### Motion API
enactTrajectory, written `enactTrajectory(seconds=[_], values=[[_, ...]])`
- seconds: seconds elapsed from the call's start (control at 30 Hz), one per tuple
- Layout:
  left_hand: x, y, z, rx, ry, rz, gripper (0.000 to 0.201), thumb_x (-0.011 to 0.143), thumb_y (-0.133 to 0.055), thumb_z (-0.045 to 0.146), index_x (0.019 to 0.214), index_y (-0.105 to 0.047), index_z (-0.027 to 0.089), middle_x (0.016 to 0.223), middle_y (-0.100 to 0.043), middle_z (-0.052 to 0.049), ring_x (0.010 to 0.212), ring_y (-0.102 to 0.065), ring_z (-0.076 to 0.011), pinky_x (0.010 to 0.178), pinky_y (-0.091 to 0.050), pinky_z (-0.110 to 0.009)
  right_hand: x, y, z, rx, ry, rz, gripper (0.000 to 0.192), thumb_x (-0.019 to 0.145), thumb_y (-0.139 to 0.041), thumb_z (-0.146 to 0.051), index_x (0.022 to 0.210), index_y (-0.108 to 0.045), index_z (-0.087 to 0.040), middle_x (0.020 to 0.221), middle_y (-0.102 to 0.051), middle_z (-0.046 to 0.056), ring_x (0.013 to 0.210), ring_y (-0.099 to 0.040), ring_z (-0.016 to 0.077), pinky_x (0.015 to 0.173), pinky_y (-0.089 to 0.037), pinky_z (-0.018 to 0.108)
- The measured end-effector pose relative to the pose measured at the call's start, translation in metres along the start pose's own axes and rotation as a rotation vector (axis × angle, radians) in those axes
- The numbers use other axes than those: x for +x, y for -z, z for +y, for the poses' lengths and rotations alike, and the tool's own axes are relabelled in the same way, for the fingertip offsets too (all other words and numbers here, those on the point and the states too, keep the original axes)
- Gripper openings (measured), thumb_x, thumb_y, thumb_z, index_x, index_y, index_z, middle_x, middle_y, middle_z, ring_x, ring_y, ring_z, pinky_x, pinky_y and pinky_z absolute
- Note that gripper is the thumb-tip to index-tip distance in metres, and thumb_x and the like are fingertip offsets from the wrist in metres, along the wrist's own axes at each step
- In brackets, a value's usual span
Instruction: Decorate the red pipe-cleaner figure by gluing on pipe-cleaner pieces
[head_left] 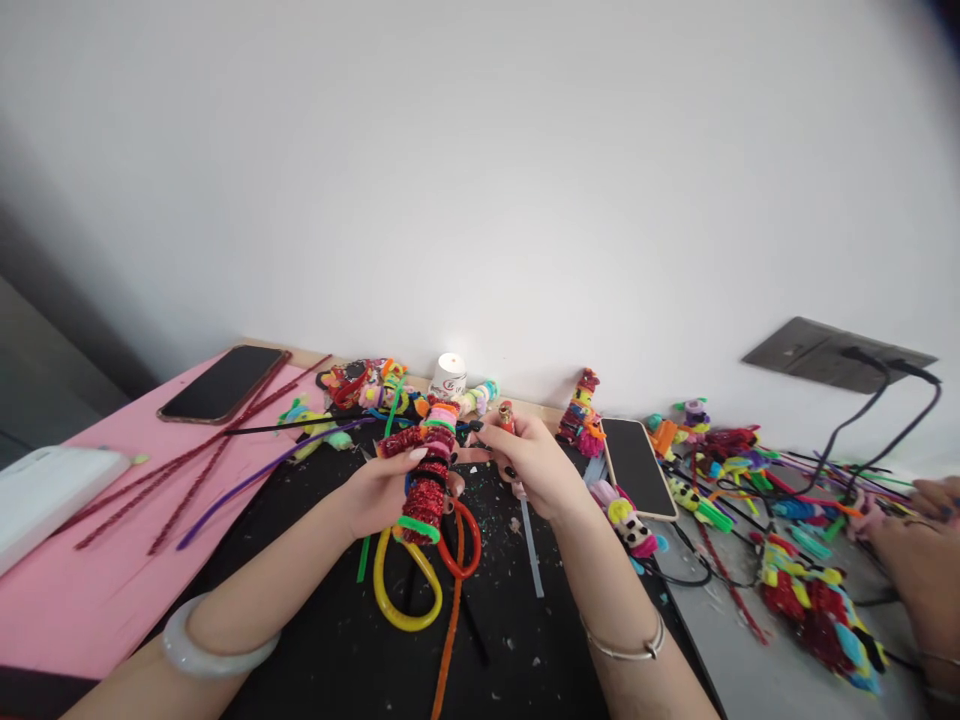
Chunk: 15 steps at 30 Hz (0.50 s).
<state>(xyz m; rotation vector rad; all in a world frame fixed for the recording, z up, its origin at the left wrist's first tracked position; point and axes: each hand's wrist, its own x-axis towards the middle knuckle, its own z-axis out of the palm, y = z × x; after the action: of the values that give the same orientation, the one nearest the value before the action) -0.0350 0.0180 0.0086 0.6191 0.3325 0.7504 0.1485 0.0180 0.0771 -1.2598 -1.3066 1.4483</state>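
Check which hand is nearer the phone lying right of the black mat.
Right. The right hand is just left of the phone, a short gap away. The left hand sits farther left, its grip around the pipe-cleaner figure.

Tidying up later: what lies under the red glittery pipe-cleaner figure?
Under the red glittery pipe-cleaner figure, yellow and orange pipe-cleaner loops lie on black cloth. Left hand covers the rest.

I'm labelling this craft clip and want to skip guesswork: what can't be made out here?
Head view only:
- Candle label: too small to read.
- What the right hand pinches: hidden by its fingers.
- Co-worker's hand: cut off by the right edge.
- Pipe-cleaner figure: its lower body covered by the left hand.
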Motion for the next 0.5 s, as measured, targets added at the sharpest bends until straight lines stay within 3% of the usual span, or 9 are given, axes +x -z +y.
enactTrajectory(seconds=[0.17, 0.3, 0.43, 0.5], values=[[0.003, -0.002, 0.002, -0.079, -0.047, 0.050, 0.035, 0.069, -0.074, 0.033, 0.097, -0.066, 0.015, 0.105, -0.069, -0.014, 0.081, -0.065, -0.0218, 0.073, -0.052, -0.034, 0.009, 0.007, -0.004, -0.155, 0.061, -0.010, 0.013, 0.079, -0.058, -0.029, 0.074, -0.057, -0.017, 0.048, -0.038, -0.010, 0.039, -0.024, 0.0042, 0.037, -0.016, 0.019], [0.007, -0.001, 0.005, -0.150, -0.116, 0.063, 0.027, 0.079, -0.065, 0.030, 0.101, -0.065, 0.015, 0.123, -0.063, -0.016, 0.092, -0.067, -0.0237, 0.076, -0.052, -0.034, 0.011, 0.016, -0.005, -0.264, 0.041, -0.084, 0.017, 0.082, -0.057, -0.032, 0.079, -0.061, -0.015, 0.056, -0.050, -0.006, 0.039, -0.026, 0.0037, 0.037, -0.019, 0.019], [0.010, 0.002, 0.005, -0.189, -0.155, 0.019, 0.029, 0.087, -0.052, 0.030, 0.106, -0.064, 0.011, 0.133, -0.056, -0.018, 0.116, -0.058, -0.0288, 0.096, -0.044, -0.039, 0.009, 0.026, -0.006, -0.304, -0.037, -0.256, 0.025, 0.084, -0.054, -0.033, 0.103, -0.062, -0.018, 0.066, -0.062, -0.003, 0.037, -0.025, 0.0043, 0.036, -0.020, 0.019], [0.011, 0.002, 0.005, -0.197, -0.162, 0.013, 0.036, 0.089, -0.048, 0.030, 0.115, -0.060, 0.008, 0.136, -0.052, -0.020, 0.127, -0.048, -0.0289, 0.106, -0.035, -0.039, 0.007, 0.034, -0.008, -0.359, -0.022, -0.253, 0.026, 0.084, -0.053, -0.030, 0.104, -0.062, -0.017, 0.074, -0.067, 0.000, 0.040, -0.033, 0.0053, 0.039, -0.025, 0.019]])
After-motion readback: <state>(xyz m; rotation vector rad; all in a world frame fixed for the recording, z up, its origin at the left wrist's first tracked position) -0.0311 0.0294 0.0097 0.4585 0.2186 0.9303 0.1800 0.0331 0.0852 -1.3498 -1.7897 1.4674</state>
